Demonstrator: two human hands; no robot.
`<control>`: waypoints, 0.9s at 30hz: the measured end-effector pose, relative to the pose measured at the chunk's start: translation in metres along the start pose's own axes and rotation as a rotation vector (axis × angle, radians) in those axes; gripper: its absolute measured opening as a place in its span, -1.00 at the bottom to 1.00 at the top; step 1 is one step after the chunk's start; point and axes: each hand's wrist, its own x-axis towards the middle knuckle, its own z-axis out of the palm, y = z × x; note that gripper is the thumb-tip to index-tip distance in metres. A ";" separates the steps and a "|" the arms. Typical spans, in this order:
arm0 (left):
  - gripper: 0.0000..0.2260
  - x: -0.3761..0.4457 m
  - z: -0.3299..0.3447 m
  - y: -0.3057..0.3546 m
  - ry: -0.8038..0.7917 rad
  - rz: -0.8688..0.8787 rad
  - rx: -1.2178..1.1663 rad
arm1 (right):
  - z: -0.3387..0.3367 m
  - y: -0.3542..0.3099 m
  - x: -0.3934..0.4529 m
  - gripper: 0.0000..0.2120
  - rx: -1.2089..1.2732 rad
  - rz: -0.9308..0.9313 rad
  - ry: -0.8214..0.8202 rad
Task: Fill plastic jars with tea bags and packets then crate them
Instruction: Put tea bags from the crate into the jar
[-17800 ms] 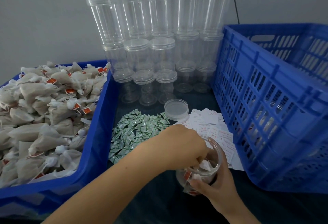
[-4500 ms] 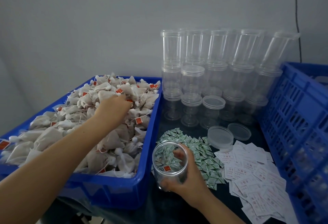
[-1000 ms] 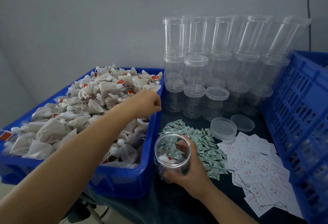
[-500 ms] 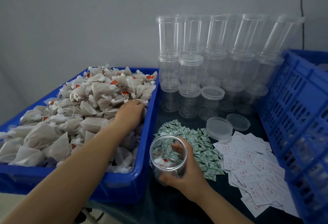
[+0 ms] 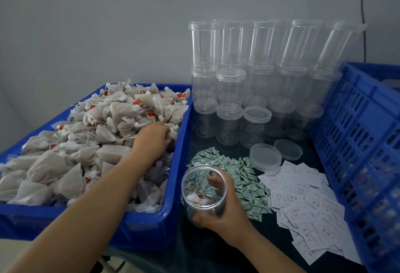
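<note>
My right hand (image 5: 225,214) grips an open clear plastic jar (image 5: 201,188) that stands on the dark table, with a tea bag or two lying in its bottom. My left hand (image 5: 154,138) reaches into the blue bin (image 5: 171,208) on the left, its fingers curled round a tea bag in the heap of white tea bags with red tags (image 5: 86,143). Beside the jar lies a pile of small green packets (image 5: 233,175). To the right of these lie white paper slips with red print (image 5: 307,208).
Stacks of empty clear jars (image 5: 255,82) stand against the grey wall at the back. Two loose lids (image 5: 265,158) lie in front of them. A tall blue slatted crate (image 5: 357,153) fills the right side.
My left hand went back from beside the jar into the tea bag heap and closed on a bag near the bin's right side. The right hand keeps its hold on the jar.
</note>
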 end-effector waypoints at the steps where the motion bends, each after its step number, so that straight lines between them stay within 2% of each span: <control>1: -0.94 -0.001 -0.002 0.000 0.014 -0.016 -0.052 | 0.000 0.000 0.000 -0.08 -0.002 0.003 -0.001; 7: -0.82 -0.001 -0.024 0.003 0.063 -0.052 -0.238 | 0.000 0.000 0.001 -0.06 -0.003 0.018 -0.005; 16: -0.91 -0.012 -0.081 0.029 0.012 0.082 -0.463 | 0.000 0.003 0.001 -0.08 -0.006 0.015 -0.004; 18: -0.96 -0.020 -0.092 0.037 -0.024 0.122 -0.547 | 0.000 0.002 0.001 -0.08 -0.007 0.014 -0.003; 22: -0.92 -0.033 -0.109 0.052 -0.137 0.212 -0.661 | -0.002 0.002 0.001 -0.09 -0.008 0.009 -0.011; 27: -0.90 -0.047 -0.111 0.062 -0.324 0.309 -0.577 | -0.001 0.002 0.002 -0.09 0.006 -0.011 -0.002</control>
